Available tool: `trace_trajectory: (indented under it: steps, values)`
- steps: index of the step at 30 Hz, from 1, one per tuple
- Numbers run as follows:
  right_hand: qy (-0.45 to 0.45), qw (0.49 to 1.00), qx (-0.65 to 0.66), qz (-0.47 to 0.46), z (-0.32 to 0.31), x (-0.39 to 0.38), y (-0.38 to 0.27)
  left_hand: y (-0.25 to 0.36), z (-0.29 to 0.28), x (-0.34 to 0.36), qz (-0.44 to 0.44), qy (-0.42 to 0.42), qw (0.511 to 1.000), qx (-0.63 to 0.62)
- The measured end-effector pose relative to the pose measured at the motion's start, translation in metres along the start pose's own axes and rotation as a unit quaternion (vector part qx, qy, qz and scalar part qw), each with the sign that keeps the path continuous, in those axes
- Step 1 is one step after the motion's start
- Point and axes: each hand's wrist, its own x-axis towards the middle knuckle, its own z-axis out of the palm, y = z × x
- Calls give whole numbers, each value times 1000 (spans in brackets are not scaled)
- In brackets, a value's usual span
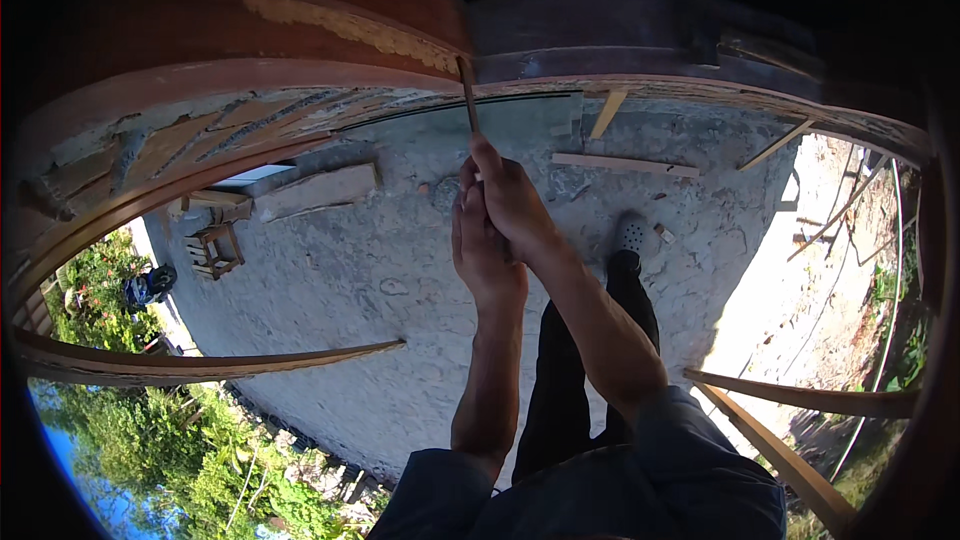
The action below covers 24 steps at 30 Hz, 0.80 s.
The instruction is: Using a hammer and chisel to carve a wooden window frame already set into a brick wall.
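Observation:
My right hand [512, 202] is closed around a thin brown stick-like tool [470, 95], one finger stretched along its shaft. Pressed up against it, my left hand [482, 245] is closed too, around the tool's lower end, which both hands hide. The tool points up and away from me. Its tip meets the lower edge of a reddish-brown wooden beam [200, 25], close to where a darker purple-brown section [590, 30] begins. A pale, bare-looking strip [350, 32] runs along the reddish beam up to the tip.
Far below lies a rough concrete floor [330, 280]. A small wooden stool [213, 250] and a long board [315, 192] stand at left; a plank [625, 165] lies ahead. Wooden poles [300, 362] cross at left and right [800, 395]. My shoe [630, 232] shows below.

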Motion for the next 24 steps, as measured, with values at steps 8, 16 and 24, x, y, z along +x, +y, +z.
trace_trajectory:
  steps: [8, 16, 24]
  values:
    - [36, 941, 329, -69, 45, 17, 43, 39, -42, 9, 0, -59, 969, 240]
    - [-3, 999, 36, -32, -5, -4, 20, -11, -10, -18, -4, 5, 999, -31]
    - [-24, 999, 12, -27, -1, 12, 24, -4, 1, -3, 22, 86, 996, -8]
